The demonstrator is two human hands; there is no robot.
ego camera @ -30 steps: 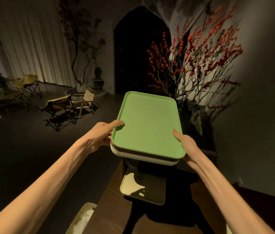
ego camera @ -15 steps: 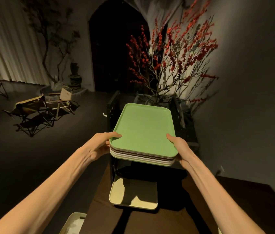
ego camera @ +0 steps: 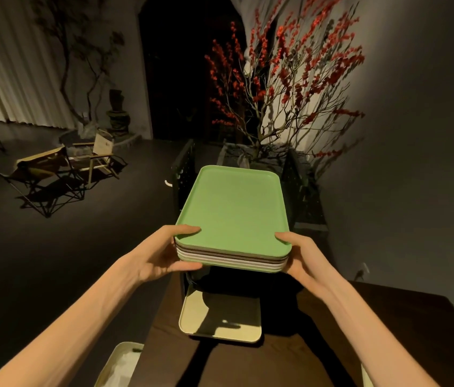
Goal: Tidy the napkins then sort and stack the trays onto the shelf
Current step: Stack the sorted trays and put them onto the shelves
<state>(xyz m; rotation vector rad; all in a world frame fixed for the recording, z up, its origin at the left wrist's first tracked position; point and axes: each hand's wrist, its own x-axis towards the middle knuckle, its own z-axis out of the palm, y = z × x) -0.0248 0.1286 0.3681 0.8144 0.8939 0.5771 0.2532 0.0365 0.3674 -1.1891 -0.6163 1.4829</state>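
- The stack of trays [ego camera: 232, 247], a green tray [ego camera: 234, 208] on top with brown and pale ones under it, had sunk lower over the last second and drawn nearer the dark shelf frame [ego camera: 184, 169] behind it.
- The left hand [ego camera: 164, 255] gripped the near left corner, thumb curled over the green rim and fingers folded under the bottom tray.
- The right hand [ego camera: 301, 258] gripped the near right corner the same way, thumb on top; its fingers under the stack were hidden.
- The stack was in the air, held roughly level, over the far end of the dark counter [ego camera: 387, 317] and above a single cream tray [ego camera: 220, 319] lying there.
- Another pale tray [ego camera: 119, 367], with something white in it, showed at the counter's near left edge.
- Judged from this, the carrying part was nearly over: the stack seemed lined up with the shelf opening and next needed sliding in flat.
- The cream tray on the counter looked yet to be sorted.
- A branch of red berries [ego camera: 284, 71] stood beyond the shelf.
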